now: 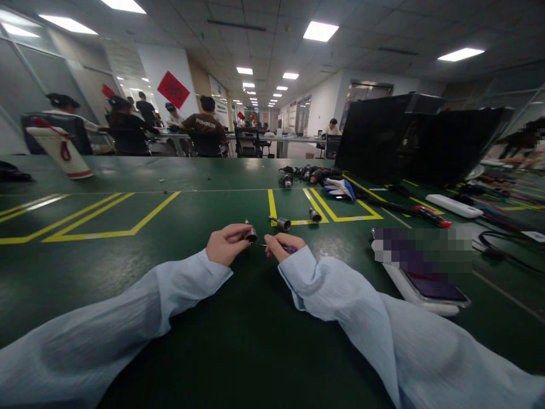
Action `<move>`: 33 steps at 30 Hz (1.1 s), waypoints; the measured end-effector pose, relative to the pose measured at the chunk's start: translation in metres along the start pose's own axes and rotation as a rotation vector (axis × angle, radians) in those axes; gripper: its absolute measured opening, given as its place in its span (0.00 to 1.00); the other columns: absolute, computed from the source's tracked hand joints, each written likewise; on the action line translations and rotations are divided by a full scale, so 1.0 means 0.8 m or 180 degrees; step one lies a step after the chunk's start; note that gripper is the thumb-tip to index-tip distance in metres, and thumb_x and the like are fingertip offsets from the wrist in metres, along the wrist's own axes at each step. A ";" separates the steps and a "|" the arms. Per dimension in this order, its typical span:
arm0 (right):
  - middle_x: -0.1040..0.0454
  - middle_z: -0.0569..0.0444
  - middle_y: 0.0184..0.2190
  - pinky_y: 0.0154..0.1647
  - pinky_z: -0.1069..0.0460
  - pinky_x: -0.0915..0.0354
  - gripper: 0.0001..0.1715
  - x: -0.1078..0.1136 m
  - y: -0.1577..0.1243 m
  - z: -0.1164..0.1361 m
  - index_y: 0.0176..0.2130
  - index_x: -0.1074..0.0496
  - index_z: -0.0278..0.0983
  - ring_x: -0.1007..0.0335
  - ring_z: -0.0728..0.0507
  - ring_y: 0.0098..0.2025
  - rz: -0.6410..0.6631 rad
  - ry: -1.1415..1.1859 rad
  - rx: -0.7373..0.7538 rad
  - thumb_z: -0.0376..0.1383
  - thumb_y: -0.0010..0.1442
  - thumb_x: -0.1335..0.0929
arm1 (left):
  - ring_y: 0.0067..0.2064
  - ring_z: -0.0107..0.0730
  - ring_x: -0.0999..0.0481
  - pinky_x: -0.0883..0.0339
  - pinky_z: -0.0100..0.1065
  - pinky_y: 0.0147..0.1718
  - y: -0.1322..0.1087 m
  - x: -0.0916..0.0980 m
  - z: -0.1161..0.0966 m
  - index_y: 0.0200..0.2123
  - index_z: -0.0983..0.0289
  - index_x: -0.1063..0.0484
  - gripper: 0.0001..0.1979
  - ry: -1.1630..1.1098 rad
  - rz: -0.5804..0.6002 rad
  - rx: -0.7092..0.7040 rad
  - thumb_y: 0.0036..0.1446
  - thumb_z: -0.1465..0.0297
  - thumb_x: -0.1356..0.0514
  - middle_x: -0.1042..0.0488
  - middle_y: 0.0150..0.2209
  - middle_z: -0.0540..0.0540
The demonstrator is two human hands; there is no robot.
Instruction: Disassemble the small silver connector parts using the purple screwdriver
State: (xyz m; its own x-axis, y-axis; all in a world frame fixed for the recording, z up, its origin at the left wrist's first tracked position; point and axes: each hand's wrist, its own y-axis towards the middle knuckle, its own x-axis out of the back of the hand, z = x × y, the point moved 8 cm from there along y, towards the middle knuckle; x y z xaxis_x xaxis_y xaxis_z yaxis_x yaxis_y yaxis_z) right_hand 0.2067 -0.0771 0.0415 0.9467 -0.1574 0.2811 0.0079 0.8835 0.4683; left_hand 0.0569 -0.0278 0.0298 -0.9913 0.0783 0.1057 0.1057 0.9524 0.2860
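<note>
In the middle of the table, my left hand [225,244] is closed on a small dark metal cylinder [252,235], which looks like a hole saw with a thin shank sticking up. My right hand [284,246] is closed around a thin screwdriver [290,249] with a purple handle. Its slender shaft points left towards the cylinder; whether the tip touches it I cannot tell. Just beyond my hands lies a similar metal cylinder with a shank [281,223]. Another short metal cylinder [315,215] rests to its right.
Yellow tape [157,213] marks the green table [204,176]. Farther back lie a tangle of dark tools [304,173] and a blue-white glove [340,189]. On the right are a phone [438,286], a red-black tool [432,216] and dark boxes [374,136]. A white cup [63,150] stands left; people sit beyond.
</note>
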 end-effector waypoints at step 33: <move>0.30 0.53 0.20 0.29 0.53 0.39 0.18 -0.001 0.004 0.008 0.21 0.32 0.37 0.35 0.48 0.25 -0.0008 -0.0220 0.0387 0.43 0.55 0.39 | 0.30 0.35 0.23 0.28 0.37 0.35 -0.003 -0.011 -0.002 0.28 0.69 0.29 0.16 0.0029 -0.0030 0.0136 0.31 0.68 0.33 0.24 0.35 0.60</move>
State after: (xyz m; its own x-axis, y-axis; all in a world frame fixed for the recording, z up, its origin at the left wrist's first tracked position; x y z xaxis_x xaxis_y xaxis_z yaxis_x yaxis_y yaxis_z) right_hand 0.2041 -0.0773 0.0482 0.9222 -0.1933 0.3349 -0.0328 0.8238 0.5660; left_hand 0.0655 -0.0316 0.0296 -0.9915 0.0668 0.1118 0.0928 0.9648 0.2462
